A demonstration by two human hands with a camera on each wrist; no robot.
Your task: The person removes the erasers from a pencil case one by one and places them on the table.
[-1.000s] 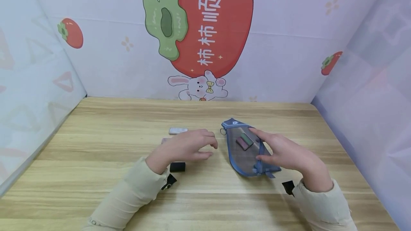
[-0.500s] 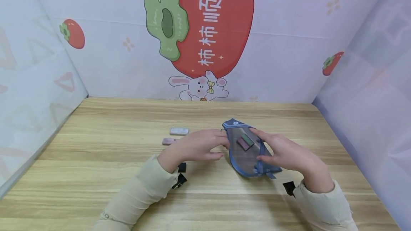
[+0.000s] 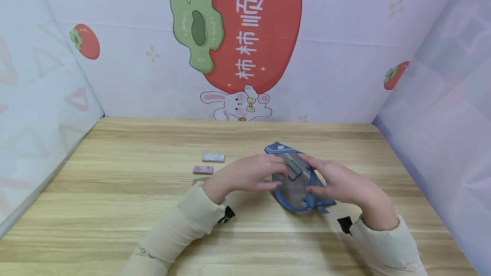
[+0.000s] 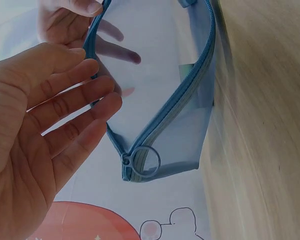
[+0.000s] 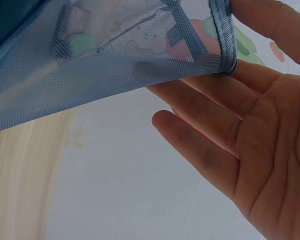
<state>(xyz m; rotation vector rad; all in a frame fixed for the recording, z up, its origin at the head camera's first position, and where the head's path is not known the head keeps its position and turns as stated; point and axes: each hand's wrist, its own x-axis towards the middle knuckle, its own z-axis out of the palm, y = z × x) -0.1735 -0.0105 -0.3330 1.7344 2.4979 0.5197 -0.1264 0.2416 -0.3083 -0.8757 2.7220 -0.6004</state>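
Observation:
A blue mesh zip pouch (image 3: 285,193) stands with its zipped mouth spread apart; a ring pull (image 4: 146,161) hangs at the zip's end. Through the mesh show a green block (image 3: 294,167) and a purple-pink block (image 3: 292,176). My right hand (image 3: 337,180) grips the pouch by its rim, thumb on one side and fingers on the other. My left hand (image 3: 249,173) is at the pouch's left side, overlapping it in the head view. In the left wrist view its fingers are loosely bent, tips right by the zip edge, with nothing seen in the palm.
Left of the pouch, a whitish block (image 3: 213,157) and a pink block (image 3: 203,170) lie on the wooden table (image 3: 134,208). A greyish piece (image 3: 200,179) peeks out beside the left sleeve. White printed sheets (image 3: 337,46) stand along the back and sides.
My left hand has moved right, from beside the pouch to over its left side, uncovering the pink block on the table. My right hand and the pouch have stayed put.

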